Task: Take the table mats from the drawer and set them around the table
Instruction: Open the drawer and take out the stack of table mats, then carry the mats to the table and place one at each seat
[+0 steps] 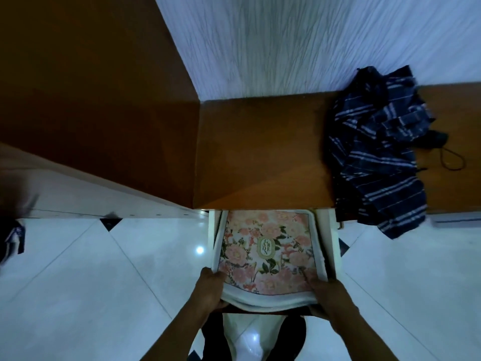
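Table mats (268, 251), lower centre of the frame: a flat stack lying in an open drawer (334, 246). The top mat is rectangular with rounded corners. It is printed with pink blooms and dark green leaves inside a plain white border, and a small oval label at its middle reads "GARDEN". At the near edge several white layers show, soft and pliable, sagging slightly between the two hands.

The left hand (212, 289) grips the stack's lower left corner, thumb on the printed face; the fingers beneath are hidden. The right hand (329, 295) grips the lower right corner in the same way. Both forearms enter from the bottom edge of the frame.

The drawer has white walls and projects toward the viewer from under a smooth, brown wooden top (260, 152) at mid-frame. On the right of this top lies a crumpled dark blue cloth (380, 152) with pale stripes, part of it hanging over the front edge. Just right of the cloth is a thin black cord (453, 158) forming a loop.

A tall brown wooden panel (91, 87) fills the upper left. A white wall (286, 43) with a fine streaked texture fills the upper right. The floor (104, 282) is of glossy white tiles with small black diamond insets.
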A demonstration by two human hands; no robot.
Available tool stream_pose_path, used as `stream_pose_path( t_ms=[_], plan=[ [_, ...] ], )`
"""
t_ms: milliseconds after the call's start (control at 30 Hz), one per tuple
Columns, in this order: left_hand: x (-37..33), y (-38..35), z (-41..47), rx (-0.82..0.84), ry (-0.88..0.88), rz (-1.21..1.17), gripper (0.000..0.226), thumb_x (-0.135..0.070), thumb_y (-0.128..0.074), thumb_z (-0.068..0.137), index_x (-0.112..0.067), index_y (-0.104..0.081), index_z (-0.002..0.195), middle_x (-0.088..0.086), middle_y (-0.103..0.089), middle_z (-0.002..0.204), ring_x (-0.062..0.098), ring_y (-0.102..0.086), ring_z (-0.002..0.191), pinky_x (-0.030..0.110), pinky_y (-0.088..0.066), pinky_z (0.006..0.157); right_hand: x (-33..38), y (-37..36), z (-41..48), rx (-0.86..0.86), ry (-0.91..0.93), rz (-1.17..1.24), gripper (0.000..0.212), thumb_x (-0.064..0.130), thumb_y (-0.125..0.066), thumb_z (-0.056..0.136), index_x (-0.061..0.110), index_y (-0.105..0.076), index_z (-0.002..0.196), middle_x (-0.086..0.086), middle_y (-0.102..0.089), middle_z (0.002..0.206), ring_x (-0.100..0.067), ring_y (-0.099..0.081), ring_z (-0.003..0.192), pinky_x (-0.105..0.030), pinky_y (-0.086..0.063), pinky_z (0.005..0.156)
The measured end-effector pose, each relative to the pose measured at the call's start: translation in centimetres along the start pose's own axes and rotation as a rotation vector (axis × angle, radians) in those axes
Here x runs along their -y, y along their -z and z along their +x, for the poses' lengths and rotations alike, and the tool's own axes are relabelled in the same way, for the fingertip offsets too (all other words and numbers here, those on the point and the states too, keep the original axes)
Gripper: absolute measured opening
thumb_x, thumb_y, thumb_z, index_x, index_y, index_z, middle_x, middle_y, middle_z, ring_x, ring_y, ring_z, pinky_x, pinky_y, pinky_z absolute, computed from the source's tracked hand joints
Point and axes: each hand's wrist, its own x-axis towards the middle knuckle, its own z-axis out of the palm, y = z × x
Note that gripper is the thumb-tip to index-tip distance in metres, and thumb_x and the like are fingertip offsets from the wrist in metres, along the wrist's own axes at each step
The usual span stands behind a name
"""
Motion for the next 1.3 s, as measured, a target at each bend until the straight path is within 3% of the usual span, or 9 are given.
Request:
stream_pose_path(
  t_ms=[67, 167, 267, 367, 467, 633, 833, 1133, 1300],
  plan=[
    [0.5, -0.2, -1.8, 0.007, 0.017, -0.015, 0.012, -0.014, -0.052, 0.095, -0.008, -0.045, 0.102, 0.018, -0.052, 0.101, 0.028, -0.056, 0.083, 0.035, -0.054, 0.048, 0.2, 0.8, -2.2, -0.049, 0.082, -0.066, 0.036, 0.031, -0.071, 0.083, 0.004, -0.059, 0.103, -0.023, -0.064, 0.096, -0.044, -0.065, 0.084, -0.056, -0.06, 0.066],
    [0.9, 1.0, -5.8, 0.021, 0.014, -0.052, 0.013, -0.016, -0.053, 0.095, -0.008, -0.046, 0.102, 0.017, -0.053, 0.106, 0.03, -0.056, 0.088, 0.039, -0.053, 0.066, 1.0, 2.9, -6.8, -0.089, 0.234, -0.202, 0.036, 0.038, -0.067, 0.076, 0.005, -0.057, 0.088, -0.014, -0.061, 0.073, -0.03, -0.061, 0.064, -0.039, -0.052, 0.063],
    [0.6, 3.4, -10.9, 0.068, -0.01, -0.072, 0.019, -0.016, -0.053, 0.097, -0.008, -0.048, 0.113, 0.015, -0.052, 0.114, 0.032, -0.054, 0.097, 0.043, -0.05, 0.077, 1.1, 5.1, -12.6, -0.075, 0.345, -0.254, 0.023, 0.026, -0.06, 0.09, 0.004, -0.054, 0.09, -0.012, -0.058, 0.074, -0.023, -0.053, 0.061, -0.034, -0.041, 0.058],
    [0.2, 6.3, -16.6, 0.155, -0.107, 0.001, 0.014, -0.014, -0.056, 0.096, -0.013, -0.053, 0.11, 0.015, -0.057, 0.116, 0.031, -0.058, 0.099, 0.045, -0.05, 0.086, 0.1, 7.4, -19.3, -0.083, 0.421, -0.261, 0.025, 0.027, -0.056, 0.094, 0.003, -0.052, 0.089, -0.015, -0.058, 0.078, -0.021, -0.052, 0.063, -0.032, -0.04, 0.058],
    [-0.5, 9.2, -21.5, 0.233, -0.245, 0.114, 0.011, -0.01, -0.059, 0.094, -0.015, -0.058, 0.104, 0.017, -0.063, 0.112, 0.029, -0.061, 0.096, 0.041, -0.05, 0.084, -1.5, 8.7, -25.2, -0.133, 0.488, -0.23, 0.034, 0.038, -0.057, 0.091, 0.004, -0.053, 0.091, -0.019, -0.061, 0.082, -0.021, -0.053, 0.065, -0.033, -0.04, 0.058],
    [-4.1, 13.7, -28.9, 0.352, -0.509, 0.212, 0.027, -0.004, -0.066, 0.087, -0.014, -0.061, 0.112, 0.008, -0.071, 0.106, 0.026, -0.066, 0.095, 0.034, -0.054, 0.076, -3.2, 9.0, -34.6, -0.272, 0.598, -0.088, 0.024, 0.034, -0.061, 0.092, 0.016, -0.054, 0.079, -0.004, -0.056, 0.07, -0.019, -0.05, 0.061, -0.033, -0.038, 0.057],
    [-7.6, 16.6, -37.0, 0.466, -0.742, 0.284, 0.023, -0.007, -0.069, 0.086, -0.021, -0.064, 0.102, 0.003, -0.073, 0.103, 0.024, -0.068, 0.095, 0.041, -0.055, 0.084, -4.9, 9.8, -44.5, -0.417, 0.731, 0.174, 0.033, 0.032, -0.065, 0.089, 0.013, -0.047, 0.07, 0.001, -0.044, 0.062, -0.015, -0.039, 0.056, -0.032, -0.033, 0.055],
    [-3.5, 11.0, -51.4, 0.799, -0.963, 0.476, 0.025, -0.009, -0.072, 0.083, -0.017, -0.066, 0.106, 0.007, -0.074, 0.105, 0.03, -0.069, 0.098, 0.051, -0.053, 0.091, -18.9, 18.1, -59.7, -0.679, 0.881, 0.598, 0.025, 0.026, -0.069, 0.088, 0.016, -0.057, 0.069, 0.012, -0.053, 0.049, -0.004, -0.043, 0.044, -0.021, -0.036, 0.047],
    [5.1, 3.2, -59.2, 1.0, -1.106, 0.612, 0.02, -0.011, -0.072, 0.083, -0.018, -0.067, 0.101, 0.006, -0.074, 0.103, 0.026, -0.069, 0.094, 0.046, -0.054, 0.086, -32.7, 23.7, -65.4, -0.855, 0.856, 0.766, 0.017, 0.025, -0.069, 0.088, 0.009, -0.063, 0.083, 0.002, -0.059, 0.061, -0.013, -0.048, 0.05, -0.03, -0.04, 0.048]
  ],
)
